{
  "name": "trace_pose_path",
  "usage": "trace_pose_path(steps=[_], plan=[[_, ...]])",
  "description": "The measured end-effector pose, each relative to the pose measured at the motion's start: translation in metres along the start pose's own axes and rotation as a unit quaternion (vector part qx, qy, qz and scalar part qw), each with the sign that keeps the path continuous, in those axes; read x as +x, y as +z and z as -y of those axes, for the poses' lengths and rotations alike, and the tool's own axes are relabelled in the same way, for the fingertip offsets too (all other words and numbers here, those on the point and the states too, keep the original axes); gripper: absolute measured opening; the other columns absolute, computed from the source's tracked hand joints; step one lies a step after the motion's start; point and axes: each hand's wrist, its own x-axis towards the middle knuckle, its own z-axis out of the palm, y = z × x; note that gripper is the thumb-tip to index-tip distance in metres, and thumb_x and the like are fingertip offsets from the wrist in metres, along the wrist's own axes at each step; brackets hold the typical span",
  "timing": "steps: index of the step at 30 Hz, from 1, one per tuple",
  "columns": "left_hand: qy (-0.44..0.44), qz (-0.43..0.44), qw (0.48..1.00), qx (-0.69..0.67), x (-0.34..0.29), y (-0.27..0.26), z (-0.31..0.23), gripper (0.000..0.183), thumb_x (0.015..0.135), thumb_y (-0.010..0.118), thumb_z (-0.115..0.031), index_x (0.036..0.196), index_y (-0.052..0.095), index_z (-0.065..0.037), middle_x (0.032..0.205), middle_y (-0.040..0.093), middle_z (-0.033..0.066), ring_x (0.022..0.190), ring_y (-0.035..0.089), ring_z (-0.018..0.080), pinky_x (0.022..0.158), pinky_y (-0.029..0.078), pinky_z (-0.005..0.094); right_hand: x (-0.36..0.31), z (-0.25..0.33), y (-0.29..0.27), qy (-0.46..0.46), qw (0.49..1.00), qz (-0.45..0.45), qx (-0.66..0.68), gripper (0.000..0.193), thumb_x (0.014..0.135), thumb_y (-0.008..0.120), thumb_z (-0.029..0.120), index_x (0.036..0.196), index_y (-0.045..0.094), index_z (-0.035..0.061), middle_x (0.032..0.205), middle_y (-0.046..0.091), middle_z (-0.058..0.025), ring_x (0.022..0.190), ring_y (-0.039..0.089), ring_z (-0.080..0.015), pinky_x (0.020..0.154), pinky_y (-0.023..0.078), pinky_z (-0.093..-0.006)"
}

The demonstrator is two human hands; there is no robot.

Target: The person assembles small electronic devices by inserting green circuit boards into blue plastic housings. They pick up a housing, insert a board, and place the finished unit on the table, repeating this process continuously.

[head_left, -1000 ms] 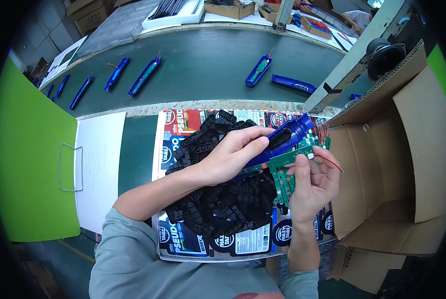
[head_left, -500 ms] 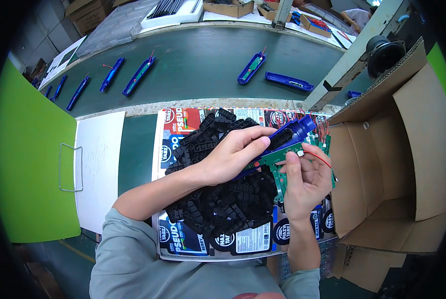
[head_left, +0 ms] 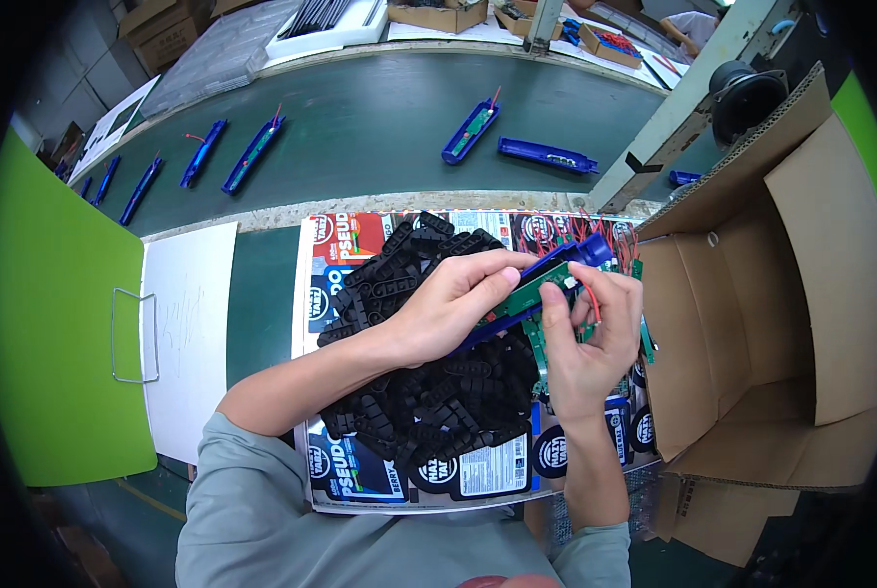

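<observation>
My left hand [head_left: 450, 306] grips a blue half-shell housing [head_left: 593, 251], which lies slantwise with its rounded end up to the right. My right hand [head_left: 593, 338] pinches a narrow green circuit board [head_left: 528, 296] by its upper end, near a white connector with a red wire [head_left: 595, 302]. The board sits over the housing's open trough; my fingers hide how deep it lies. Under my left forearm is a heap of black plastic parts [head_left: 448, 402]. More green circuit boards [head_left: 538, 361] with red wires are piled beneath and behind my right hand.
Several blue housings with boards, one of them here [head_left: 471, 132], lie on a green conveyor belt [head_left: 360, 118] ahead. An open cardboard box [head_left: 732, 333] stands at the right, by a metal post [head_left: 644, 147]. A green panel [head_left: 66, 323] flanks the left.
The circuit board has moved from the housing's near edge to over its trough, my right hand shifting up and left with it. The housings on the belt appear slightly farther left.
</observation>
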Motion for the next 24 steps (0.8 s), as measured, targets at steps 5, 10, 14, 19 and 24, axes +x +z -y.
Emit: trace_pose_path(steps=[5,10,14,19,24], plan=[[-0.009,0.004,1.0,-0.02,0.0,0.003,-0.002,0.038,0.11,0.051,-0.023,0.138,0.06,0.001,0.112,0.069,0.0038,0.098,0.061,0.0071,0.086,0.053,0.0268,0.002,-0.006,0.0,-0.012,0.998,-0.009,-0.058,0.036,0.08,0.085,0.003,0.113,0.072,0.0061,0.096,0.048,-0.0042,0.07,0.045,-0.0132,0.062,0.041,-0.0274],[-0.004,-0.01,1.0,0.028,0.0,0.001,0.001,0.038,0.108,0.053,-0.021,0.138,0.059,0.002,0.118,0.069,0.0059,0.105,0.061,0.0087,0.092,0.052,0.0279,0.004,-0.006,0.005,-0.011,0.998,-0.02,-0.061,0.035,0.08,0.084,0.002,0.111,0.07,0.0044,0.095,0.049,-0.0054,0.071,0.046,-0.0147,0.063,0.042,-0.0293],[0.004,0.024,0.999,-0.03,0.0,0.007,0.002,0.039,0.103,0.061,-0.01,0.139,0.056,0.005,0.125,0.065,0.0074,0.112,0.059,0.0099,0.097,0.05,0.0295,0.003,-0.007,0.004,-0.041,0.996,-0.041,-0.068,0.046,0.079,0.083,0.0,0.12,0.061,0.0014,0.094,0.048,-0.0053,0.072,0.047,-0.0139,0.063,0.043,-0.0294],[0.026,0.006,0.998,0.058,-0.001,0.006,0.002,0.039,0.103,0.06,-0.008,0.14,0.056,0.005,0.119,0.066,0.0062,0.105,0.061,0.0089,0.09,0.053,0.0281,0.002,-0.002,0.008,0.098,0.992,-0.06,0.047,0.066,0.078,0.083,0.001,0.134,0.048,0.0004,0.098,0.05,-0.0048,0.077,0.049,-0.0104,0.066,0.043,-0.0266],[0.004,0.004,0.998,0.06,-0.001,0.005,0.002,0.039,0.103,0.06,-0.007,0.14,0.056,0.005,0.116,0.066,0.0057,0.1,0.061,0.0072,0.084,0.054,0.0253,0.004,-0.015,0.007,0.208,0.967,0.01,0.145,0.043,0.085,0.08,0.004,0.121,0.058,-0.0022,0.094,0.063,-0.0039,0.075,0.056,-0.0066,0.061,0.042,-0.0236]])
